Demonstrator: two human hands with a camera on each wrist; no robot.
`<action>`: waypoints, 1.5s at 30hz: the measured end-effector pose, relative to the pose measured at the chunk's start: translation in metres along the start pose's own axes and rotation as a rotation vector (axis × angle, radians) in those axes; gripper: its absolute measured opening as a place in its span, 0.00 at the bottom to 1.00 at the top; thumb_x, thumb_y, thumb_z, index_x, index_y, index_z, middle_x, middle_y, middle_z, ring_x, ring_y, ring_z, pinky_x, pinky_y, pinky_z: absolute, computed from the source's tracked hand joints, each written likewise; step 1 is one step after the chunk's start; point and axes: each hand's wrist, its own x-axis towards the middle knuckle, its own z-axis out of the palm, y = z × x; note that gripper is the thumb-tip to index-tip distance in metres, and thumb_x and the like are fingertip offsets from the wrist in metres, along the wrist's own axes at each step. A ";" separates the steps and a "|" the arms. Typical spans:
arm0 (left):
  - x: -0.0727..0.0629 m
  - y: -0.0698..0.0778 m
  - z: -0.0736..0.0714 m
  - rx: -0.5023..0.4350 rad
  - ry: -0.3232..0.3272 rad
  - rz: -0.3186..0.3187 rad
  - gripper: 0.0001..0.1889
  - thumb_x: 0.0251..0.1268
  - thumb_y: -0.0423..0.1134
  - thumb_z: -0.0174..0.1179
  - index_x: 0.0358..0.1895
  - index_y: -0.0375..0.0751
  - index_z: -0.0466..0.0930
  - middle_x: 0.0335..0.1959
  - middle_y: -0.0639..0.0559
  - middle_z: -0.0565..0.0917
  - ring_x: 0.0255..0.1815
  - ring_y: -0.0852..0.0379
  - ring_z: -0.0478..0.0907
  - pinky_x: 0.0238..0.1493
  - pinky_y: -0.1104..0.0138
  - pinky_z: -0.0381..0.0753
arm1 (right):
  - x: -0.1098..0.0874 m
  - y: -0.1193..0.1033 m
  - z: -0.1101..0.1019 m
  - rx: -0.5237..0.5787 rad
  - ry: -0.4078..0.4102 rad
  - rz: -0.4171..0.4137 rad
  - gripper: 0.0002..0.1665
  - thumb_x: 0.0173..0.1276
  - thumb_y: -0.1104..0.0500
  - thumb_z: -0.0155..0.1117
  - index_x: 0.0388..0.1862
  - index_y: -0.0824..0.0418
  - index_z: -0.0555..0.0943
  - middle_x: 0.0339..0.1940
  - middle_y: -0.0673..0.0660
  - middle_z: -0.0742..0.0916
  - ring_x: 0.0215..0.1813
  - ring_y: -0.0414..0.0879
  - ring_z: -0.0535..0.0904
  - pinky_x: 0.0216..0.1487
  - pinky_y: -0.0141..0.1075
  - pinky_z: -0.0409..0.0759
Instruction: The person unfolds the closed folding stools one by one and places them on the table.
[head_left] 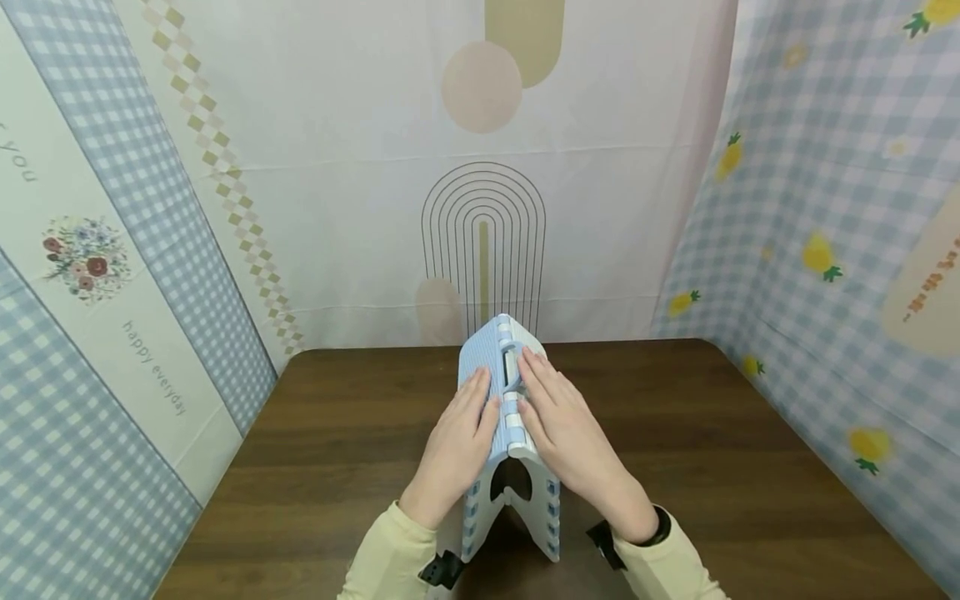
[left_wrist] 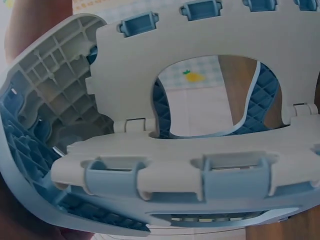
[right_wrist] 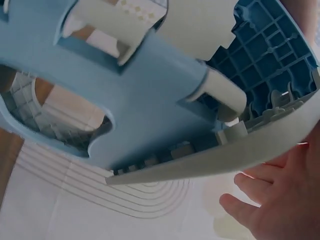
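Observation:
A blue and white plastic folding step stool (head_left: 512,429) stands half folded on the table, its two top panels sloping down like a tent from the hinged ridge. My left hand (head_left: 453,442) lies with extended fingers on the blue ribbed panel. On the white panel opposite rests my right hand (head_left: 576,429), its fingertips near the handle slot. In the left wrist view, the stool's white side leaf (left_wrist: 130,80) shows its arched opening and hinges. The right wrist view shows a blue leaf (right_wrist: 150,95) and my right fingers (right_wrist: 250,187) beside the white panel.
The stool stands on a dark wooden table (head_left: 360,400). Behind it hangs a pale patterned cloth (head_left: 337,208). Checked cloths flank the table on the left (head_left: 225,367) and right (head_left: 787,292).

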 end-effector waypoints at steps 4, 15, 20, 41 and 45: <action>-0.002 -0.002 0.002 -0.032 0.015 -0.004 0.27 0.79 0.51 0.36 0.74 0.43 0.60 0.76 0.49 0.60 0.78 0.50 0.56 0.77 0.51 0.57 | -0.001 -0.001 0.001 0.004 -0.003 0.009 0.31 0.77 0.55 0.49 0.75 0.63 0.60 0.79 0.56 0.62 0.79 0.50 0.57 0.78 0.50 0.57; -0.008 -0.003 0.007 -0.029 0.019 -0.021 0.25 0.79 0.50 0.38 0.73 0.47 0.63 0.75 0.52 0.63 0.77 0.54 0.59 0.76 0.53 0.61 | -0.009 0.000 0.011 0.003 0.069 0.020 0.30 0.75 0.59 0.51 0.73 0.64 0.64 0.76 0.57 0.67 0.77 0.51 0.62 0.76 0.53 0.59; -0.007 -0.003 0.006 -0.003 0.025 -0.011 0.25 0.78 0.50 0.39 0.72 0.45 0.63 0.75 0.50 0.64 0.76 0.53 0.60 0.75 0.53 0.61 | -0.010 0.000 0.011 -0.028 0.110 -0.002 0.29 0.73 0.60 0.52 0.71 0.65 0.66 0.74 0.59 0.70 0.75 0.53 0.65 0.74 0.55 0.62; -0.003 -0.002 0.006 0.080 0.046 0.006 0.25 0.77 0.48 0.42 0.71 0.45 0.66 0.74 0.48 0.66 0.76 0.49 0.61 0.76 0.50 0.59 | -0.011 0.008 0.019 0.072 0.127 0.109 0.26 0.75 0.60 0.49 0.71 0.61 0.69 0.74 0.56 0.71 0.72 0.58 0.68 0.71 0.56 0.67; -0.003 -0.002 0.007 0.105 0.038 0.006 0.25 0.76 0.48 0.43 0.71 0.44 0.66 0.74 0.47 0.66 0.76 0.48 0.60 0.76 0.50 0.59 | -0.013 0.010 0.022 0.085 0.132 0.125 0.26 0.74 0.60 0.49 0.70 0.61 0.70 0.73 0.55 0.72 0.71 0.59 0.69 0.69 0.56 0.69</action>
